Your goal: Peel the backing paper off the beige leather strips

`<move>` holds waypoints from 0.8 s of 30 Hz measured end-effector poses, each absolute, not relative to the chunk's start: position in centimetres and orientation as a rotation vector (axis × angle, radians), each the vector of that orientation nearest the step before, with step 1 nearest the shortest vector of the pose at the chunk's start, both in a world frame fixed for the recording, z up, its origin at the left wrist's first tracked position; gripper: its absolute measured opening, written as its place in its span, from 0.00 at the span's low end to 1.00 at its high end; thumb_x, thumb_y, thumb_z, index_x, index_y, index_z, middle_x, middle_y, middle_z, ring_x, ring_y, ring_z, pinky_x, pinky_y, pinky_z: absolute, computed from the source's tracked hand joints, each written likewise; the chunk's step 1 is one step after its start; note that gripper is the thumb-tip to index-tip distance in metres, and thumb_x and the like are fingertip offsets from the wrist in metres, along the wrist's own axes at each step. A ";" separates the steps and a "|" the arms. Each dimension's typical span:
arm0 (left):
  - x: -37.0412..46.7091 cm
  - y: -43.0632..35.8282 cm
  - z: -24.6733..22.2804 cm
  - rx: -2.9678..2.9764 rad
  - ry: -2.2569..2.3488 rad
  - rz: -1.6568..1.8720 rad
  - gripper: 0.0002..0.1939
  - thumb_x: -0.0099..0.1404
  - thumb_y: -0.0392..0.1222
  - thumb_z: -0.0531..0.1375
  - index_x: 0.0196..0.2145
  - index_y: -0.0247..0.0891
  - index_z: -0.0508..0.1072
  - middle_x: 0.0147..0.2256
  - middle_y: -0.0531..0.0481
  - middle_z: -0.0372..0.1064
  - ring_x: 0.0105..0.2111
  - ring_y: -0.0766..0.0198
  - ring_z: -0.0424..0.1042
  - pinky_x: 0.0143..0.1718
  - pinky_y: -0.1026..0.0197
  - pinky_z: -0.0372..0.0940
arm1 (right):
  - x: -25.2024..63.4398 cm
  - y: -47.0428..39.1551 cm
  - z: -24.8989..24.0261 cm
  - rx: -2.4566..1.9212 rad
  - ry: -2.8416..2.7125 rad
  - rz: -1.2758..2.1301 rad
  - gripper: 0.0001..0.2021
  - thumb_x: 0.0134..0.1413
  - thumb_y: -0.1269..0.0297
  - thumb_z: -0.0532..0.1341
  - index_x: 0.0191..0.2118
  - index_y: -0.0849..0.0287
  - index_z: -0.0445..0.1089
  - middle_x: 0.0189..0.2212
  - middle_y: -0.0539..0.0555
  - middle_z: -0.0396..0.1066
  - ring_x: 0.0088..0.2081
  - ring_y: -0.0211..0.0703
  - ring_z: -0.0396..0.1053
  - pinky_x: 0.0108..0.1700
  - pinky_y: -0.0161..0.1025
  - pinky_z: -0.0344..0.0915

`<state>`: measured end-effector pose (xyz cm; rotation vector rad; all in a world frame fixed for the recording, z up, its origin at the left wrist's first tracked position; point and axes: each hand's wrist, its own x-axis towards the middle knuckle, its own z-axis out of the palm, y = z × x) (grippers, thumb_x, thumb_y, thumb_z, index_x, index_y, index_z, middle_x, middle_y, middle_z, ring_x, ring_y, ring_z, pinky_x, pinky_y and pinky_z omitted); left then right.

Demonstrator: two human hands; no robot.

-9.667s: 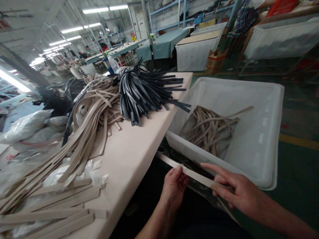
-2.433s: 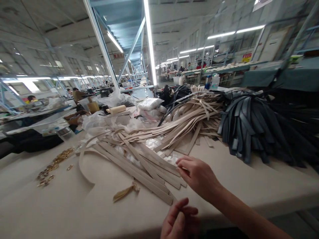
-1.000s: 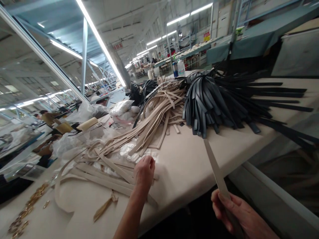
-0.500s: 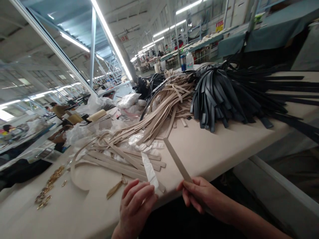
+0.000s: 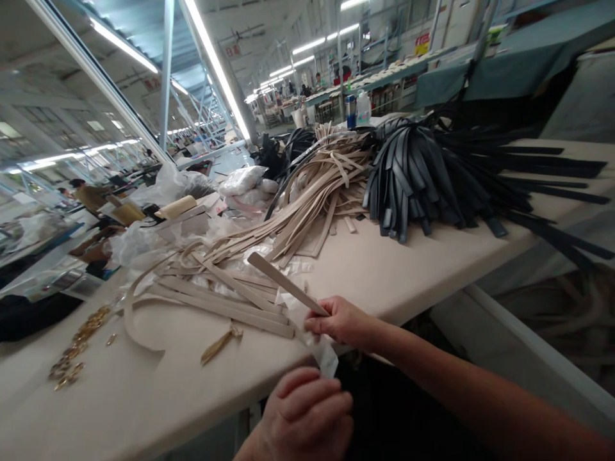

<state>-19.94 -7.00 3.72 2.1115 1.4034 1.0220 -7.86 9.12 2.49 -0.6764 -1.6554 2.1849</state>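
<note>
Right hand: clenched on the near end of a beige strap, held just above the tabletop.
Left hand: pinching a thin white film strip.
Handling: judged light, flexible, fairly stiff; best held by one end.
Long axis: tip points up-left, away from the person.

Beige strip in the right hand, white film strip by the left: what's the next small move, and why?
Probably draw the left hand down and away, so the white film comes off. The right hand pinches the beige strip at its near end, and the film hangs from that pinch toward the left hand's fingers.
</note>
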 end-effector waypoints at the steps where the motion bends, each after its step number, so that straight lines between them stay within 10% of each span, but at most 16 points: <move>1: -19.4 -7.2 3.5 2.083 1.323 0.944 0.25 0.58 0.30 0.68 0.47 0.59 0.79 0.36 0.51 0.82 0.36 0.54 0.82 0.49 0.56 0.75 | -7.5 9.5 2.7 -0.673 -1.657 2.133 0.15 0.45 0.53 0.68 0.26 0.61 0.70 0.18 0.44 0.66 0.15 0.28 0.47 0.17 0.32 0.41; 7: -18.7 -6.3 2.8 1.528 1.590 1.683 0.14 0.55 0.41 0.70 0.41 0.48 0.81 0.36 0.46 0.81 0.34 0.55 0.78 0.38 0.57 0.73 | -4.7 10.6 3.7 -0.648 -1.688 1.908 0.19 0.49 0.47 0.67 0.30 0.61 0.73 0.21 0.46 0.68 0.19 0.31 0.51 0.22 0.33 0.47; 18: -14.9 -0.9 2.0 1.041 1.464 0.997 0.10 0.60 0.45 0.65 0.31 0.37 0.83 0.28 0.51 0.78 0.30 0.63 0.71 0.37 0.63 0.64 | -2.7 11.3 3.7 -0.687 -1.720 1.711 0.19 0.53 0.48 0.66 0.26 0.60 0.71 0.21 0.47 0.68 0.24 0.35 0.59 0.26 0.33 0.54; 24: -13.3 1.4 0.5 0.492 1.188 1.257 0.18 0.48 0.50 0.75 0.29 0.33 0.80 0.23 0.51 0.75 0.23 0.70 0.68 0.27 0.68 0.64 | 1.6 10.6 3.0 -0.738 -1.553 1.587 0.30 0.64 0.37 0.51 0.52 0.61 0.66 0.32 0.51 0.73 0.16 0.31 0.56 0.19 0.33 0.50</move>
